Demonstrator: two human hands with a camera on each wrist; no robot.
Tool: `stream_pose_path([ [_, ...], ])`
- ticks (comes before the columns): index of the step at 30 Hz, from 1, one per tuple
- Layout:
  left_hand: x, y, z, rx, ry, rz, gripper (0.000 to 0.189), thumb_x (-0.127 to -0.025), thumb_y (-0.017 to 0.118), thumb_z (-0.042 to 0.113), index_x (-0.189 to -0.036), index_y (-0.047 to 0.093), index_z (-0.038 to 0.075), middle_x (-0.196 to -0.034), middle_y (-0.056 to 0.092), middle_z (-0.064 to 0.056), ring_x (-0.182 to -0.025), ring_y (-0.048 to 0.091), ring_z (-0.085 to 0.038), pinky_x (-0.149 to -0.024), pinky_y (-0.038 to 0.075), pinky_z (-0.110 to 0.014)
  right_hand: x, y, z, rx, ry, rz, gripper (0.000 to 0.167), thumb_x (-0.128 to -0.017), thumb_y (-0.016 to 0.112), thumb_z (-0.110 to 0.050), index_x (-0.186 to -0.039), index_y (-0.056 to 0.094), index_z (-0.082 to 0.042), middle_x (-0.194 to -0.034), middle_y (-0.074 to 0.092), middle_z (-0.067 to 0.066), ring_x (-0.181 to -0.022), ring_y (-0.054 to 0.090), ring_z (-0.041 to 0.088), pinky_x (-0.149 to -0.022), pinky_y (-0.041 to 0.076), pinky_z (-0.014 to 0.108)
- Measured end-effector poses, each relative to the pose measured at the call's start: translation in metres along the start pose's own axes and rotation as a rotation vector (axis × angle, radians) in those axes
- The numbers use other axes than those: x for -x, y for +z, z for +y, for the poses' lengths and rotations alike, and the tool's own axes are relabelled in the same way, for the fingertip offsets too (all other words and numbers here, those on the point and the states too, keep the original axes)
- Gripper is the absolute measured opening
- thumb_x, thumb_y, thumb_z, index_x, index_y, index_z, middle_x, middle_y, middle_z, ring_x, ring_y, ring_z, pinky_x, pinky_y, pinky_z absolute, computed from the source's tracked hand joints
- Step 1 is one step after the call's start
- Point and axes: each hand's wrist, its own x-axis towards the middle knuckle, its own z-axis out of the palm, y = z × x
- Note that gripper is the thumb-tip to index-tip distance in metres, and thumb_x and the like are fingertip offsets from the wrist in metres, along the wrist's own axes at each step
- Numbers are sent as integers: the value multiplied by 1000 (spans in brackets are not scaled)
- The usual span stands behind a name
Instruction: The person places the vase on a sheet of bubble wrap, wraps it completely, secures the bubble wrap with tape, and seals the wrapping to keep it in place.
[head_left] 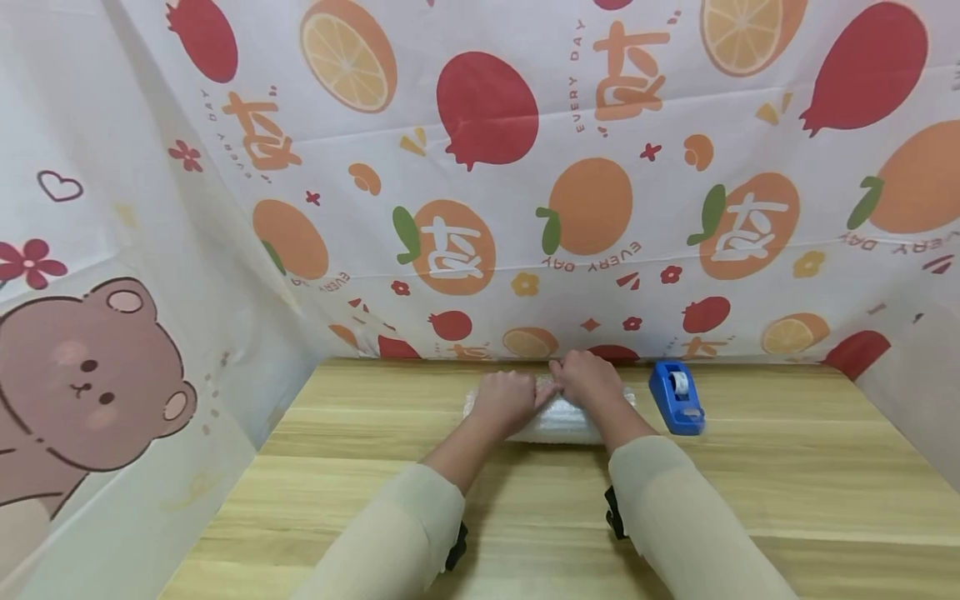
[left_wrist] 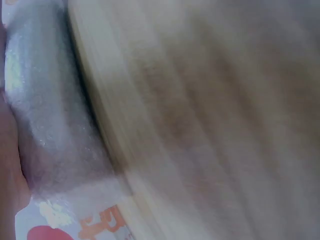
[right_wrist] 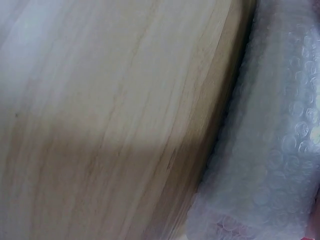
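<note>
A roll of clear bubble wrap (head_left: 558, 422) lies crosswise near the back of the table. My left hand (head_left: 508, 403) grips it from above on its left part, with the thumb pointing inward. Close beside it, my right hand (head_left: 588, 383) holds the far side of the roll, and the two thumbs nearly meet. In the left wrist view the roll (left_wrist: 55, 110) is blurred, and only a strip of the hand (left_wrist: 10, 165) shows at the edge. Bubbles on the wrap (right_wrist: 270, 130) are plain in the right wrist view. Most fingertips are hidden behind the roll.
A blue tape dispenser (head_left: 677, 398) with a small roll of tape stands just right of the bubble wrap. Behind the wooden table (head_left: 375, 467) hangs a fruit-printed cloth (head_left: 517, 208). Another cloth with a bear print (head_left: 90, 375) hangs at the left.
</note>
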Motion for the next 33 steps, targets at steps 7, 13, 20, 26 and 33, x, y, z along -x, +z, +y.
stream_pose_path([
  [7, 12, 2, -8, 67, 123, -76, 77, -79, 49, 83, -113, 61, 14, -100, 68, -2, -92, 67, -21, -77, 54, -38, 0, -3, 1, -2, -5, 4, 51, -102, 39, -47, -120, 66, -8, -118, 66, 12, -93, 62, 28, -89, 51, 49],
  [13, 14, 0, -11, 138, 159, -114, 98, -69, 56, 87, -133, 52, 13, -120, 65, -5, -109, 63, -24, -90, 52, -42, -2, -6, 4, -22, 19, -34, 49, -98, 46, -46, -121, 63, -6, -116, 65, 14, -91, 59, 29, -89, 50, 50],
  [20, 16, 5, 0, 202, -42, -163, 75, -97, 18, 71, -137, 56, 20, -131, 64, -1, -119, 60, -26, -99, 46, -45, -2, -5, 7, -78, 1, -90, 52, -97, 50, -46, -126, 62, -4, -125, 63, 17, -104, 60, 32, -93, 48, 54],
  [26, 21, 7, -8, 115, 79, -111, 96, -67, 53, 90, -130, 56, 18, -119, 66, -1, -108, 64, -22, -87, 52, -41, -3, -3, 8, -130, -10, -55, 48, -97, 50, -45, -120, 66, -7, -119, 65, 14, -99, 61, 28, -89, 49, 49],
  [33, 21, 5, -8, 127, 147, -120, 92, -60, 76, 77, -125, 53, 15, -111, 64, -3, -100, 63, -22, -82, 53, -38, 6, -3, 9, -129, -48, 53, 44, -98, 52, -44, -117, 69, -8, -105, 69, 11, -86, 60, 27, -85, 51, 48],
])
